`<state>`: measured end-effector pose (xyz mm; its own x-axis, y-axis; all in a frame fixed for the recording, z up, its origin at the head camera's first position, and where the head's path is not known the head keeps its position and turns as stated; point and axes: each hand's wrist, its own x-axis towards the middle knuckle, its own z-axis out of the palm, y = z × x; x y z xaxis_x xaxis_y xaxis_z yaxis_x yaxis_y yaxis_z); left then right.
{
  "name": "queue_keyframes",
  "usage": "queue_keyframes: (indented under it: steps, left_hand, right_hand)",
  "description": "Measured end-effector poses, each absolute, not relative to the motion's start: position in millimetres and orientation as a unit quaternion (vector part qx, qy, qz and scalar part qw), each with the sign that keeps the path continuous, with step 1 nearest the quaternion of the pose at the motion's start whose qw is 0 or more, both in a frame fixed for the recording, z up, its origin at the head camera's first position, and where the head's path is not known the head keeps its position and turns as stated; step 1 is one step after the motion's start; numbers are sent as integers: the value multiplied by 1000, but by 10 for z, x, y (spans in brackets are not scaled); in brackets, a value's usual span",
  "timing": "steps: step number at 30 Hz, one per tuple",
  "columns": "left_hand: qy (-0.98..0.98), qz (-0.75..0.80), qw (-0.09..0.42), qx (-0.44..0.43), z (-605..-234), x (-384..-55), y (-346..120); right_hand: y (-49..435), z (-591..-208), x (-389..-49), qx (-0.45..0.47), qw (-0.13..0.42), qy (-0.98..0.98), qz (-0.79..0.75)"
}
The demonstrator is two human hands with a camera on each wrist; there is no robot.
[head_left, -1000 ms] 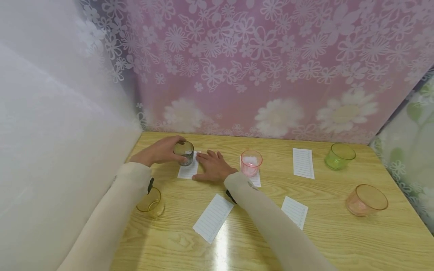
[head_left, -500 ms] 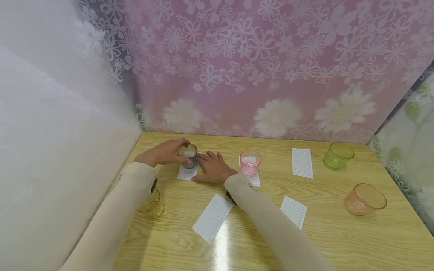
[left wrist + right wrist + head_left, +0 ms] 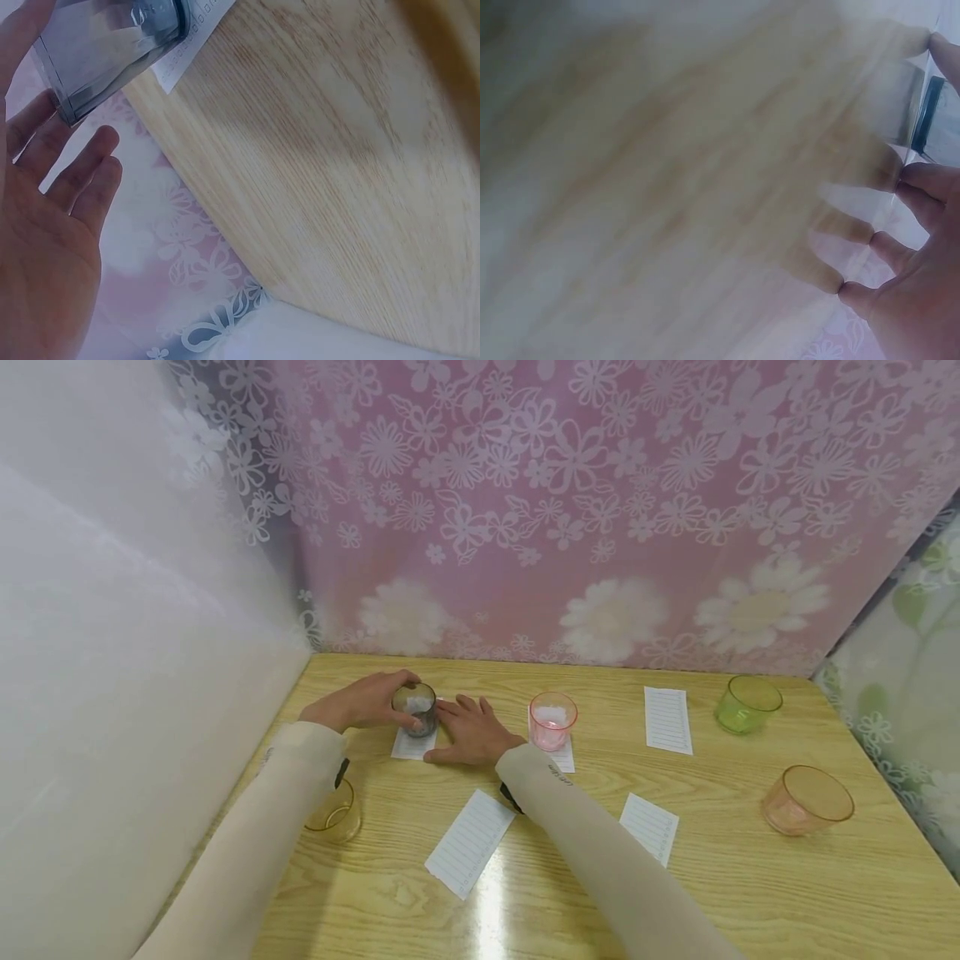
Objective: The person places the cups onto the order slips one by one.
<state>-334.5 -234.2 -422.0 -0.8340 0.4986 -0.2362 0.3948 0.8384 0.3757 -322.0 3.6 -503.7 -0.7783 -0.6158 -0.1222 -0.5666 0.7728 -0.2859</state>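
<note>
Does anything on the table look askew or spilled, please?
I see no spill. The front-centre white rectangular paper slip slants noticeably, unlike the straighter white paper slip beside the green transparent cup.

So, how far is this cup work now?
Apparently done: the pink cup stands on its paper. In hand: the left hand grips the grey cup at another paper. Probably left: the green cup, orange cup and yellow cup, standing off the three other papers.

The grey cup (image 3: pixel 423 717) is see-through, smooth and shiny, either glass or clear plastic; the slip (image 3: pixel 411 747) beneath is matt paper. The worktop (image 3: pixel 382 893) has a glossy wood-grain face. The sleeves (image 3: pixel 255 818) look like matt cloth.
</note>
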Motion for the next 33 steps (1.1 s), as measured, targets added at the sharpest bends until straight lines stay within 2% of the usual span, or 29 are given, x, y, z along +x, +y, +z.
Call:
queue_keyframes:
  steps: [7, 13, 33]
  left_hand:
    - [942, 170, 166, 237, -4206, -3337, -2332]
    - [943, 193, 164, 214, -4178, -3328, -2389]
    - [946, 240, 114, 188, -3953, -3080, -2695]
  right_hand:
    - [57, -5021, -3213, -308, 108, 937, -124]
    - [89, -4942, -3177, -313, 89, 935, -144]
    - [208, -4810, -2953, -310, 69, 938, -137]
